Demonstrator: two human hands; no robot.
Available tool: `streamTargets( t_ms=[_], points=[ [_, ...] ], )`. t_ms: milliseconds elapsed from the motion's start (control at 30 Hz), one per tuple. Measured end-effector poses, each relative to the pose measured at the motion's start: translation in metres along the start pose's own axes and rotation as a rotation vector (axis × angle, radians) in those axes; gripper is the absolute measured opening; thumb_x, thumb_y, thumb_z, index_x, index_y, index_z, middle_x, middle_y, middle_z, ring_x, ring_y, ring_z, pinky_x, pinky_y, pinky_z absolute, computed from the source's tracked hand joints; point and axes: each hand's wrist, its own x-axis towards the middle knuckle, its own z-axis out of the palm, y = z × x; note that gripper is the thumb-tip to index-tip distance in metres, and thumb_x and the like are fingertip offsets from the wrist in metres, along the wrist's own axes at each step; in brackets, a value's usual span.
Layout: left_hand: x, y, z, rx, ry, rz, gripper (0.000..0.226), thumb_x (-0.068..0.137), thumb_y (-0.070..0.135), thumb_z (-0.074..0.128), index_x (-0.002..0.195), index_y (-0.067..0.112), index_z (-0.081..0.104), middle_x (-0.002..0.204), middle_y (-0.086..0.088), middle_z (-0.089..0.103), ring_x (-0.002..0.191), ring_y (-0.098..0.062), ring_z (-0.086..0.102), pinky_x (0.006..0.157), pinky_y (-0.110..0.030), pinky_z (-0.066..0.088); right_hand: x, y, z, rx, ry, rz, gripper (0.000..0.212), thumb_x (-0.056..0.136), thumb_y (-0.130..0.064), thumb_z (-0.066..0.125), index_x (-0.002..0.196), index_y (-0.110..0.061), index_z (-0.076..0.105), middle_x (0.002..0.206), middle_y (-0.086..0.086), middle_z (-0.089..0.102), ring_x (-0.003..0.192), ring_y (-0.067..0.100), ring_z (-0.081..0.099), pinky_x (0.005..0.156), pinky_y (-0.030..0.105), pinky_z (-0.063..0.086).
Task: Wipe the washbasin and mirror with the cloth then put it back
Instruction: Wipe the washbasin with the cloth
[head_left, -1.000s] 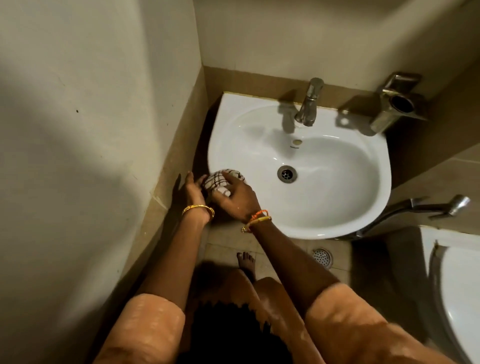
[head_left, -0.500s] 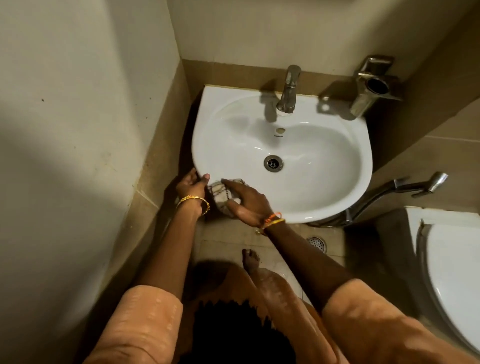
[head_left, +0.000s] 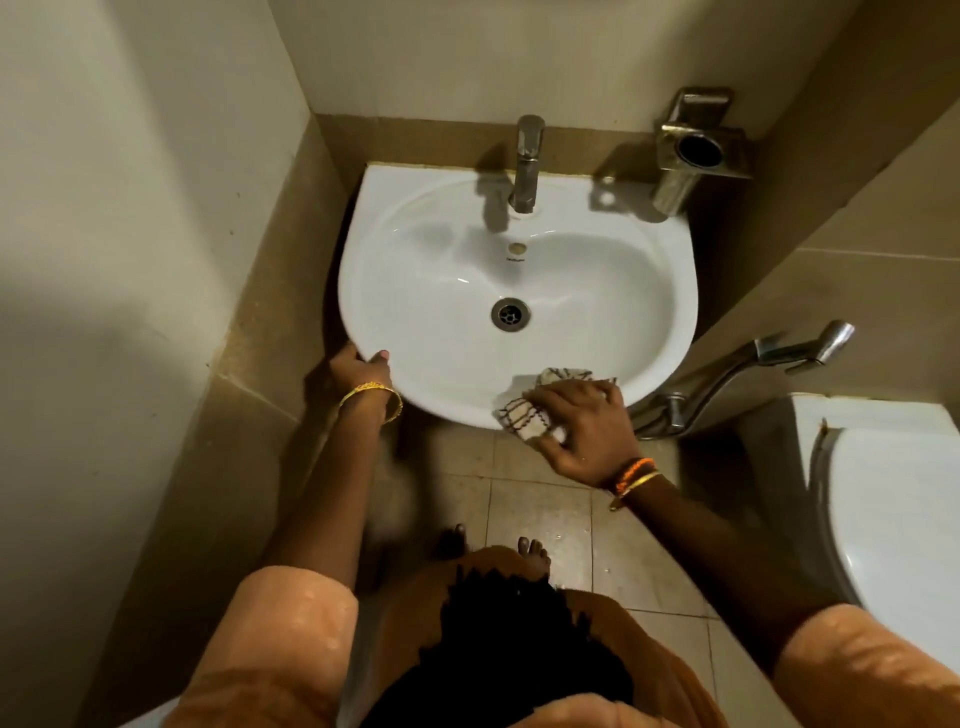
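Note:
A white washbasin (head_left: 597, 291) is fixed to the far wall, with a steel tap (head_left: 525, 166) at its back and a drain (head_left: 510, 313) in the middle. My right hand (head_left: 584, 428) presses a white cloth with dark checks (head_left: 524, 415) onto the basin's front rim, right of centre. My left hand (head_left: 361, 371) grips the rim at the front left, thumb on top. No mirror is in view.
A steel holder (head_left: 696, 150) is mounted on the wall at the basin's back right. A hand spray (head_left: 800, 351) hangs on the right wall. A white toilet (head_left: 893, 519) stands at the right. Beige walls close in on the left. My feet stand on the tiled floor (head_left: 535, 493).
My right hand has slid the cloth along the front rim from the left side to right of centre. My left hand stayed on the rim's left. The view has shifted.

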Motion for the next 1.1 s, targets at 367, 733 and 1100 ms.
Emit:
streamTargets(
  t_ms=[367, 733, 1100],
  points=[
    [-0.074, -0.057, 0.042, 0.109, 0.111, 0.31, 0.031, 0.085, 0.004, 0.064, 0.115, 0.002, 0.065, 0.148, -0.022, 0.03, 0.133, -0.033, 0.041, 0.096, -0.007, 0.025, 0.027, -0.056, 0.007, 0.142, 0.057, 0.274, 0.048, 0.077, -0.058, 0.035, 0.081, -0.025, 0.069, 0.086, -0.005, 0.072, 0.089, 0.02, 0.062, 0.089, 0.039, 0.03],
    [-0.102, -0.061, 0.071, 0.625, 0.243, 0.608, 0.011, 0.083, 0.024, 0.065, 0.08, 0.023, 0.075, 0.138, -0.015, 0.052, 0.142, -0.038, 0.026, 0.112, -0.059, 0.003, -0.004, 0.051, -0.004, -0.016, 0.083, -0.189, 0.044, 0.089, -0.057, 0.041, 0.113, -0.029, 0.065, 0.109, -0.006, 0.068, 0.102, 0.019, 0.06, 0.09, 0.041, 0.035],
    [-0.124, -0.071, 0.095, 0.605, 0.118, 0.763, 0.027, 0.083, 0.021, 0.045, 0.089, 0.015, 0.071, 0.094, -0.005, 0.07, 0.104, -0.024, 0.062, 0.111, -0.048, 0.012, -0.023, 0.008, 0.005, -0.01, 0.073, 0.09, 0.053, 0.084, -0.067, 0.037, 0.117, -0.033, 0.061, 0.119, -0.004, 0.062, 0.119, 0.023, 0.051, 0.109, 0.048, 0.018]
  ],
)
